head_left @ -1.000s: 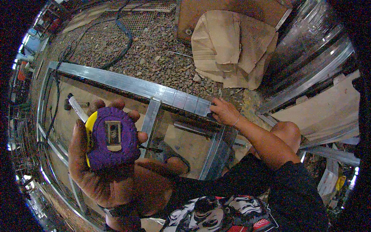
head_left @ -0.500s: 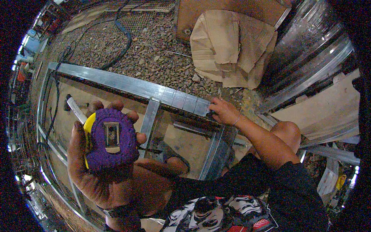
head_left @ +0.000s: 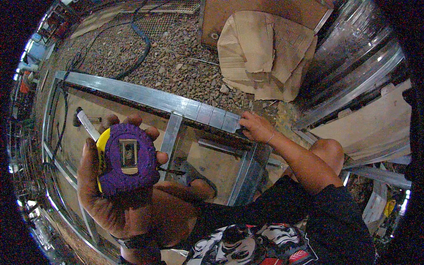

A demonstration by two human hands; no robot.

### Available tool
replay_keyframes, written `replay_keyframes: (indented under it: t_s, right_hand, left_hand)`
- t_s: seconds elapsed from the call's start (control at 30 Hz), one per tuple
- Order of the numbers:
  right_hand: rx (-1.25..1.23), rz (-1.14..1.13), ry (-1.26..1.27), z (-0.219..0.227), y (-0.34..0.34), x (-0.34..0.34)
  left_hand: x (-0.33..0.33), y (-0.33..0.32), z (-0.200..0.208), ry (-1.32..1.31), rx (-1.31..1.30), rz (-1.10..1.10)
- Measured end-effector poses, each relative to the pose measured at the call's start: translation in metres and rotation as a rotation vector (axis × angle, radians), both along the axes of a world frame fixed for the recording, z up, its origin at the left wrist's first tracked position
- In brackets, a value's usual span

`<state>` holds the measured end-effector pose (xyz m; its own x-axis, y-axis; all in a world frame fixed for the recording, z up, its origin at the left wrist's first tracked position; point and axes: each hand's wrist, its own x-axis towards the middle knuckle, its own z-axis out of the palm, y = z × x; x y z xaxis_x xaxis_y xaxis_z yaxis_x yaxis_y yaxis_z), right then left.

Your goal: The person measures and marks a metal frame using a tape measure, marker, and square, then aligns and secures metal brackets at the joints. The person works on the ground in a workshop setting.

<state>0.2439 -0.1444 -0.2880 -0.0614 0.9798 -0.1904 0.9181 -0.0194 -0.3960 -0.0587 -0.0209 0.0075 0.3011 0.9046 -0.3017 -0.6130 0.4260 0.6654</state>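
Observation:
My left hand (head_left: 99,194) is raised close to the camera, wrapped round a tape measure (head_left: 143,181) with a purple, rough-surfaced case and a yellow edge. A metal clip faces up on the case. A white marker-like stick (head_left: 89,126) with a dark end juts out beside the thumb; the hand hides its lower part. My right hand (head_left: 257,128) has its fingers closed at the right end of a flat silver metal tube (head_left: 145,97). Several thin lines cross the tube near that hand. The right fingertips are partly hidden.
The tube lies along a metal frame with a crossbar (head_left: 170,137) over a board (head_left: 221,170). Beyond it are gravel (head_left: 176,57), a dark cable (head_left: 143,48) and flattened cardboard (head_left: 282,48). Shiny metal sheets (head_left: 353,57) stand right. A foot (head_left: 194,176) shows inside the frame.
The left hand and tape measure have shifted only very slightly. The right hand stays at the tube's end.

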Motion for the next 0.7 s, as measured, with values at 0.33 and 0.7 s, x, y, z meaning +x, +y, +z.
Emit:
replay_keyframes:
  t_s: [0.33,0.7]
  right_hand:
    - [0.002,0.006,0.033,-0.003,0.000,0.001]
    - [-0.059,-0.004,0.008,-0.005,0.001,0.002]
  left_hand:
    - [0.001,-0.002,0.000,0.051,0.019,0.024]
    - [0.001,-0.001,0.000,0.018,0.001,0.015]
